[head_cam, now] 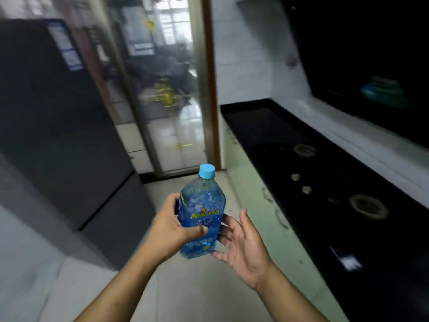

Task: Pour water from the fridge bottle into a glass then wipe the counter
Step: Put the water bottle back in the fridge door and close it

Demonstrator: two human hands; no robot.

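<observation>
Two hands, one blue bottle (202, 205): left hand (171, 227) grips it, right hand (246, 249) spread open alongside.

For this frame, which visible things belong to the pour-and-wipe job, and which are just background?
Job: bottle, gripped by the left hand; open right hand beside it; blue cap, on; black counter; fridge. No glass or cloth in view.
Background: hob burners; glass door; range hood.

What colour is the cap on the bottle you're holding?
Light blue. The cap on the bottle shows clearly in the head view.
</observation>
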